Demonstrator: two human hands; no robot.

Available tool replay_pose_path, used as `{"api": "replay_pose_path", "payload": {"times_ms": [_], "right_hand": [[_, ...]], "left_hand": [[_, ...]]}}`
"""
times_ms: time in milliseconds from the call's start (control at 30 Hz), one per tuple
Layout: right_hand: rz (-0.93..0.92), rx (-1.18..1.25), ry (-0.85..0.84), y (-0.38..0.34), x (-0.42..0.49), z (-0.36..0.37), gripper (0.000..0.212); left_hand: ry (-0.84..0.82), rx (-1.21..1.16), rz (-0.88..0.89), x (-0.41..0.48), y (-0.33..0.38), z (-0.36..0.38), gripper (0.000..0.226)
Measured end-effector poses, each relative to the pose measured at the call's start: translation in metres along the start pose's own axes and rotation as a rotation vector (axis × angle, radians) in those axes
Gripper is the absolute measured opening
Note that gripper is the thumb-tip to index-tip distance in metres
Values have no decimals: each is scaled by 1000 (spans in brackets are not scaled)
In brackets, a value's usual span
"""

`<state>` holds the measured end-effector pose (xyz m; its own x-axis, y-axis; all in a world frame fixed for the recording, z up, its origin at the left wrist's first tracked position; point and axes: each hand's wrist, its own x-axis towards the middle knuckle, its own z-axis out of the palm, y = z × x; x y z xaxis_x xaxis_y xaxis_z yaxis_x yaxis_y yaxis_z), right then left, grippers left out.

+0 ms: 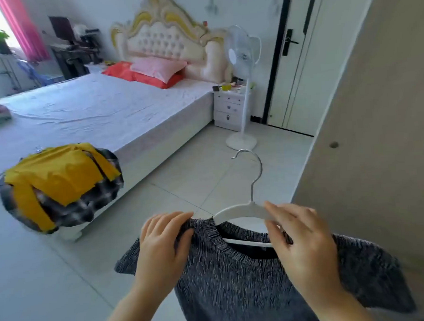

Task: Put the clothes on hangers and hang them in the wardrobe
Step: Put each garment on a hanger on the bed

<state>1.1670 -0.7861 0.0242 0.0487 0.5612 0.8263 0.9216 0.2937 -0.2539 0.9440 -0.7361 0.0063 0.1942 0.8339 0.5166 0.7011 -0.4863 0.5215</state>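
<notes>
One grey knit sweater (249, 281) hangs in the lower middle of the frame, above the tiled floor (194, 176). A white hanger (243, 209) is partly inside its neck opening, with the metal hook (253, 163) pointing up. The knit looks soft, limp and fairly light, and likely to stretch at the collar. It is probably best held at the shoulder seams and ribbed neckline, not by the sleeves. The hanger is stiff and smooth, so the fabric may slide off its arms.

The left hand (161, 241) clutches the sweater's shoulder beside the collar. The right hand (301, 236) pinches the hanger's arm at the neckline.

Left of centre, a yellow garment (57, 175) lies on a plaid one (85, 206) at the corner of the bed (93, 112). A beige panel (376, 127) on the right is probably the wardrobe.
</notes>
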Motion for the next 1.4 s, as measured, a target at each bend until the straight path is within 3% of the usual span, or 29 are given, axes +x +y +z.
{"api": "replay_pose_path", "payload": {"times_ms": [467,833,1133,1400], "right_hand": [[-38,230,-173,-79,118,296,32],[-82,403,-251,-34,221,514,33],[-79,511,-409,10,347,676,30],[-92,498,-468,33,426,852,27]], "left_hand": [[136,180,-190,122,-246,-56,34],[175,275,-362,264,-377,-7,25],[201,294,-452,416,-468,33,26],[157,230,-476,537,-603,75,27]]}}
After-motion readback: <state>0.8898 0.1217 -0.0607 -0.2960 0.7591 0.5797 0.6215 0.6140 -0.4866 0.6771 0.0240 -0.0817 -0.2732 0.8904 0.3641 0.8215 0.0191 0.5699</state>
